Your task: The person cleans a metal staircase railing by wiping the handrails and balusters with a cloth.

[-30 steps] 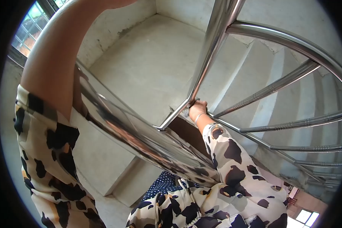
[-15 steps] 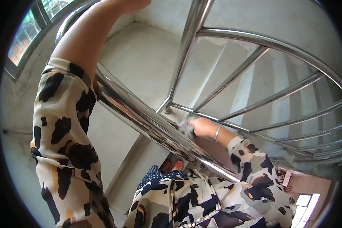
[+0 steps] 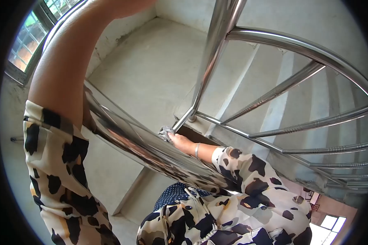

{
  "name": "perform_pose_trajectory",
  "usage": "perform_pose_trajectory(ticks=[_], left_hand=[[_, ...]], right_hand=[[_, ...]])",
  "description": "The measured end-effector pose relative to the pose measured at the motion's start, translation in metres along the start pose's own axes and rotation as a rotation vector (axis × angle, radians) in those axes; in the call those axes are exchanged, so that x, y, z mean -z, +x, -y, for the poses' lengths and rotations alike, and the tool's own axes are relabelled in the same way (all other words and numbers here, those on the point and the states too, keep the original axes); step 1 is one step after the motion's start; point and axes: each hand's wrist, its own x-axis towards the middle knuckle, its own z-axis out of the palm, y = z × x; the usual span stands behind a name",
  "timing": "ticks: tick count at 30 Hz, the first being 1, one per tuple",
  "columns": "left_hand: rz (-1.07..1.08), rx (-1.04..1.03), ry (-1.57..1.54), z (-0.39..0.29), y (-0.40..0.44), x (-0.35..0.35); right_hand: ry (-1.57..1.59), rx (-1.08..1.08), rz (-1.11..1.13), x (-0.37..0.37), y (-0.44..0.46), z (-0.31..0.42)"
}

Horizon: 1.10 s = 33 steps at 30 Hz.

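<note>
A grey cloth (image 3: pixel 166 133) is gripped in my right hand (image 3: pixel 181 143), against the short metal tube (image 3: pixel 184 119) where it meets the thick shiny post (image 3: pixel 139 141). A silvery bracelet circles that wrist. My left forearm (image 3: pixel 63 67) reaches up across the upper left beside the thick post. Only the edge of my left hand (image 3: pixel 131 7) shows at the top of the view, and its fingers are out of frame.
Metal railing bars (image 3: pixel 282 87) fan out on the right, under a curved handrail (image 3: pixel 298 41). Behind them concrete steps (image 3: pixel 270 106) run down. A pale landing (image 3: pixel 151 61) lies beyond. A barred window (image 3: pixel 28 38) is at the upper left, and another window (image 3: pixel 330 224) at the lower right.
My right hand has moved left with the cloth, from the lower end of the upright rail to the tube's joint with the thick post. The camera view has shifted a little.
</note>
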Motion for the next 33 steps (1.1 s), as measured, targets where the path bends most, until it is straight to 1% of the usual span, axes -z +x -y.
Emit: perform_pose_trajectory(ticks=[2, 3, 4, 5, 6, 7, 8, 10, 11, 12, 13, 14, 16, 17, 18, 19, 20, 21, 22, 23, 24, 25, 26, 28, 29, 31, 32, 33], left_hand=[[0.015, 0.030, -0.013, 0.005, 0.002, -0.004], [-0.037, -0.006, 0.016, 0.009, 0.000, -0.008], [-0.085, -0.045, 0.048, 0.010, -0.002, -0.009], [-0.081, -0.048, 0.049, 0.008, -0.002, -0.007], [-0.034, -0.016, 0.016, 0.006, -0.001, -0.001], [0.012, 0.021, -0.019, 0.006, -0.002, 0.003], [0.010, 0.023, -0.022, 0.007, -0.005, 0.002], [-0.099, -0.024, 0.025, 0.009, -0.009, -0.002], [-0.141, -0.041, 0.037, 0.010, -0.009, -0.001], [-0.058, -0.012, 0.015, 0.013, -0.004, 0.002], [0.020, 0.017, -0.007, 0.019, 0.001, 0.005], [-0.002, 0.018, -0.017, 0.029, 0.006, 0.001], [-0.155, -0.051, 0.132, 0.048, 0.014, -0.022], [-0.165, -0.026, 0.075, 0.050, 0.014, -0.024], [-0.144, -0.018, 0.025, 0.056, 0.014, -0.022], [-0.211, -0.015, -0.008, 0.060, 0.011, -0.024], [-0.268, -0.012, -0.037, 0.063, 0.011, -0.024], [-0.113, 0.005, -0.074, 0.066, 0.014, -0.017], [-0.119, 0.006, -0.103, 0.069, 0.013, -0.017], [-0.105, 0.019, -0.120, 0.072, 0.015, -0.017], [-0.091, 0.031, -0.138, 0.074, 0.018, -0.016], [-0.094, 0.027, -0.138, 0.069, 0.015, -0.019], [-0.081, 0.036, -0.161, 0.072, 0.016, -0.020], [-0.081, 0.045, -0.194, 0.075, 0.016, -0.022], [-0.069, 0.039, -0.188, 0.074, 0.018, -0.024], [-0.062, 0.037, -0.181, 0.071, 0.018, -0.025], [-0.064, 0.035, -0.184, 0.069, 0.018, -0.025], [-0.052, 0.035, -0.187, 0.070, 0.019, -0.025]], right_hand=[[-0.352, 0.165, 0.036, 0.020, -0.006, -0.016], [-0.485, 0.164, -0.009, 0.028, -0.004, -0.019], [-0.662, 0.317, -0.168, 0.031, 0.004, -0.036], [-0.758, 0.251, -0.222, 0.047, 0.001, -0.032], [-0.744, 0.135, -0.301, 0.057, 0.006, -0.040], [-0.738, 0.063, -0.436, 0.062, 0.015, -0.057], [-0.733, 0.001, -0.412, 0.078, 0.005, -0.048], [-0.790, -0.014, -0.381, 0.078, 0.001, -0.056], [-0.757, -0.071, -0.380, 0.074, -0.001, -0.056], [-0.728, -0.126, -0.383, 0.069, -0.003, -0.053], [-0.620, -0.178, -0.313, 0.070, -0.007, -0.045], [-0.483, -0.240, -0.290, 0.071, -0.007, -0.041], [-0.252, -0.092, -0.307, 0.083, -0.004, -0.045], [-0.055, -0.047, -0.340, 0.097, -0.026, -0.011], [0.045, 0.230, -0.457, 0.109, -0.025, -0.012], [0.079, 0.325, -0.473, 0.124, -0.050, 0.031], [0.014, 0.384, -0.522, 0.137, -0.084, 0.082], [-0.100, 0.522, -0.600, 0.148, -0.106, 0.117], [-0.020, 0.564, -0.628, 0.155, -0.136, 0.158], [-0.175, 0.666, -0.748, 0.165, -0.158, 0.189], [-0.438, 0.764, -0.887, 0.173, -0.186, 0.224], [-0.579, 0.935, -1.017, 0.186, -0.202, 0.238], [-0.854, 0.971, -1.176, 0.197, -0.221, 0.268], [-1.386, 0.640, -1.405, 0.211, -0.245, 0.312], [-1.398, 0.638, -1.405, 0.220, -0.241, 0.317], [-1.447, -0.047, -1.038, 0.236, -0.225, 0.316], [-1.611, -0.055, -0.843, 0.241, -0.204, 0.310], [-1.692, -0.164, -0.870, 0.234, -0.184, 0.308]])
